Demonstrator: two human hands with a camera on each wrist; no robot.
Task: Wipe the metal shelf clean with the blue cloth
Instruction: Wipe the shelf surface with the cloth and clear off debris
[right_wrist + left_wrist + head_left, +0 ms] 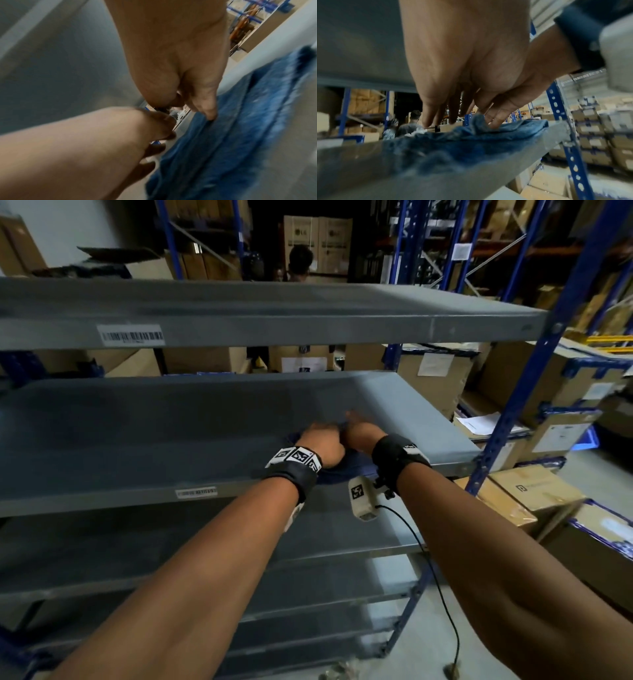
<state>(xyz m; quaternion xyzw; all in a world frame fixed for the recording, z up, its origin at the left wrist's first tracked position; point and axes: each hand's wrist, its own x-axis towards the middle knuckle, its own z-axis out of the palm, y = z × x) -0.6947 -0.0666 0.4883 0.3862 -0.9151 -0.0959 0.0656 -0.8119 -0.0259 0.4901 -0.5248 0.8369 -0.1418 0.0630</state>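
Item: blue cloth (pixel 337 470), bunched at front edge of middle metal shelf (pixel 171 422). Left hand (pixel 322 445) and right hand (pixel 359 433) both pinch its folds. Step, judged: arranging cloth; next needs flattening, then sweeping strokes.

Cloth (pixel 337 474) lies on the middle shelf (pixel 171 419), at its front edge, right of centre; left hand (pixel 323 445) and right hand (pixel 361 433) side by side on it, touching; another shelf (pixel 274 313) above; cardboard boxes (pixel 534 494) to the right.
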